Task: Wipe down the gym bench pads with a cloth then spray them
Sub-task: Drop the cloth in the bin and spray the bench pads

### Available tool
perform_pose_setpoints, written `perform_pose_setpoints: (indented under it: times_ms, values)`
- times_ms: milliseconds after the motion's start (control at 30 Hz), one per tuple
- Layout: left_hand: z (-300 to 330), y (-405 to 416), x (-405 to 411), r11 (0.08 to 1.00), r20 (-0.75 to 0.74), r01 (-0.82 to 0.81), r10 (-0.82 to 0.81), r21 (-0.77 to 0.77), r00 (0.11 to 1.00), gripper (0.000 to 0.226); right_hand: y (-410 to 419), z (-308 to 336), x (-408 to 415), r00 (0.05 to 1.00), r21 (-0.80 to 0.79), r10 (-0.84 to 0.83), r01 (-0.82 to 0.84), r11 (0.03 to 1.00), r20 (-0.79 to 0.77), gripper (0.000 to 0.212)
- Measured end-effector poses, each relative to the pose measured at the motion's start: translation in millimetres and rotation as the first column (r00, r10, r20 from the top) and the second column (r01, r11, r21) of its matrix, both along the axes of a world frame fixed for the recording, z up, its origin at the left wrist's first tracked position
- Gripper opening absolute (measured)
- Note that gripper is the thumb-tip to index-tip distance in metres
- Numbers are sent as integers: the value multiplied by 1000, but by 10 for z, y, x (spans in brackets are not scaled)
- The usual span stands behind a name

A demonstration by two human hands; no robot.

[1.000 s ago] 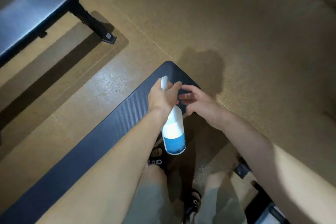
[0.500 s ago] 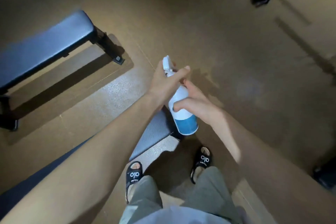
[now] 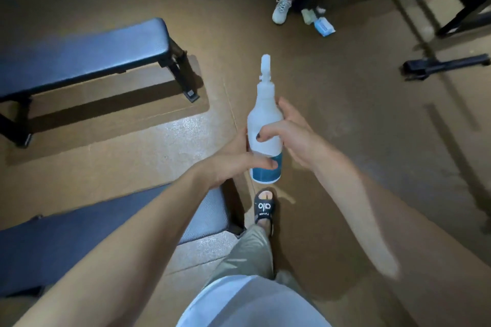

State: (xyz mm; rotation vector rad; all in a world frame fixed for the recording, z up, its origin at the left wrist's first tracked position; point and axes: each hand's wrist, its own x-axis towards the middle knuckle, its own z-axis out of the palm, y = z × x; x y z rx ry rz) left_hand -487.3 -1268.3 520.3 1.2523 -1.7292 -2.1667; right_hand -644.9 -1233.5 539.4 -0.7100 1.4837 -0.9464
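Note:
A white spray bottle (image 3: 263,119) with a blue label points away from me at the middle of the view. My right hand (image 3: 289,130) grips its body, thumb across the front and fingers behind. My left hand (image 3: 233,160) holds the lower part, thumb over the blue label. One dark blue bench pad (image 3: 82,53) stands at the upper left on black legs. A second dark pad (image 3: 79,236) lies below my left forearm at the lower left. No cloth is in my hands.
Another person's legs and a white sneaker (image 3: 281,9) are at the top, beside a blue-white packet (image 3: 323,26) on the floor. A black equipment foot (image 3: 443,65) and frame lie at the right. My sandalled foot (image 3: 264,208) stands on the brown floor.
The view has tilted up and away from the near pad. My right hand took hold of the bottle's body, and my left hand slid from the trigger neck down to the base.

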Motion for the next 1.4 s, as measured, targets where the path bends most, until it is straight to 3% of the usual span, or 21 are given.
perform_pose_setpoints:
  times_ms: [67, 133, 233, 300, 400, 500, 733, 867, 967, 1100, 1267, 1400]
  values:
    - [-56, -270, -154, 992, -23, -32, 29, -119, 999, 61, -301, -16, -87, 998, 4, 43, -43, 999, -42, 73]
    - [-118, -555, -304, 990, -30, -51, 48, -132, 998, 54, -638, -38, -214, 989, 15, 99, -98, 995, -107, 78]
    - [-202, -1011, -441, 980, 16, -147, 150, -132, 989, 57, -1245, -9, -404, 973, -1, 194, -196, 981, -125, 96]
    - [-188, -1319, -515, 958, 58, -227, 241, -174, 969, 67, -1669, 51, -466, 975, -46, 145, -154, 987, -166, 96]
    - [-97, -1741, -597, 918, 118, -320, 354, -236, 928, 74, -2267, 131, -445, 950, -218, -10, -61, 974, -313, 75]
    - [-71, -2202, -667, 886, 164, -367, 422, -285, 891, 74, -2853, 178, -385, 913, -323, -8, -136, 936, -407, 50]
    - [-173, -3358, -867, 800, 257, -446, 566, -402, 784, 76, -4363, 38, -360, 906, -294, 76, -214, 932, -416, 18]
    - [-352, -3939, -845, 804, 269, -483, 579, -346, 770, 73, -5009, -136, -238, 888, -323, 123, -287, 902, -443, 12]
    - [-539, -4303, -668, 837, 289, -470, 541, -281, 790, 78, -5389, -351, -51, 852, -319, 191, -377, 869, -488, 28]
    - [-907, -4793, -137, 845, 355, -475, 535, -246, 767, 88, -5838, -822, 209, 749, -254, 254, -490, 834, -612, 18]
    - [-1693, -5472, 822, 779, 486, -559, 620, -286, 616, 73, -6322, -1578, 586, 664, -134, 344, -558, 819, -664, 15]
    - [-2343, -6051, 1454, 714, 514, -583, 692, -387, 506, 62, -6694, -2271, 969, 657, -87, 378, -560, 824, -652, 18]
